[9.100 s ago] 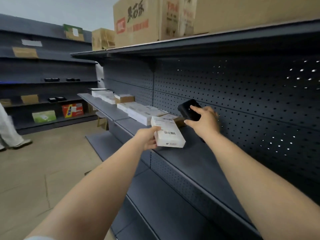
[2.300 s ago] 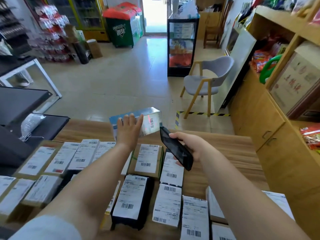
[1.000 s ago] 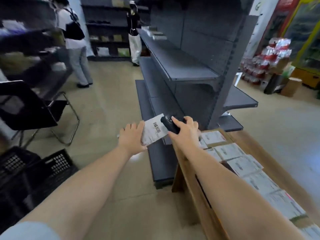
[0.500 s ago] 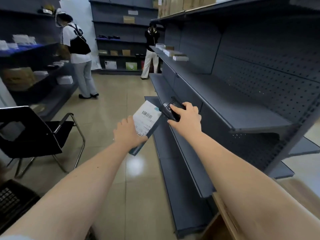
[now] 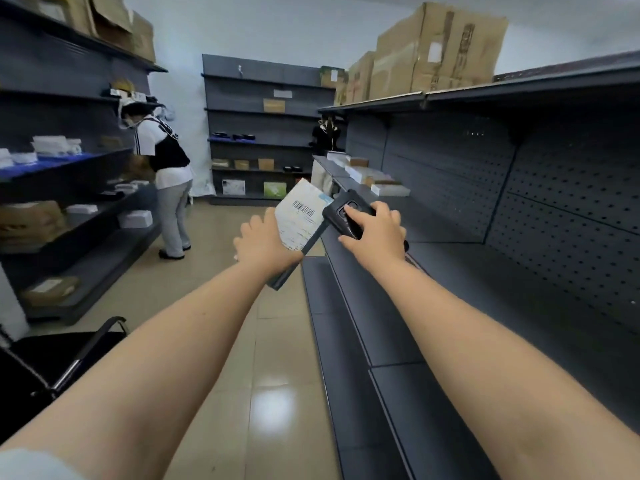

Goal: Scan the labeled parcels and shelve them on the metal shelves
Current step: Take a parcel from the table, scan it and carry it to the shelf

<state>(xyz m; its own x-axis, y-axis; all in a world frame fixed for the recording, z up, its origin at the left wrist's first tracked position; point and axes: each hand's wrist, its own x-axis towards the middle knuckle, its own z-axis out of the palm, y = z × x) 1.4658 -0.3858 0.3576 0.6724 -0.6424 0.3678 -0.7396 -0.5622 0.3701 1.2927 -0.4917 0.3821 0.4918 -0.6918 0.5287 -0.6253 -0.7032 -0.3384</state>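
The left hand (image 5: 265,245) is gripping the flat dark parcel with a white barcode label (image 5: 300,216), its long side tilting up just left of the black handheld scanner (image 5: 348,216) that the right hand (image 5: 375,233) is gripping.

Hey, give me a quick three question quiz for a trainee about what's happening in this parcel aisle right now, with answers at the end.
1. Multiple choice: what does the left hand hold? A) a cardboard box B) a flat labeled parcel C) nothing
2. True or false: the right hand grips a black handheld scanner close beside the parcel's barcode label.
3. Fill in: the white boxes already shelved lie on the metal shelf to the person's ____ side.

Key: 1 B. 2 true. 3 right.
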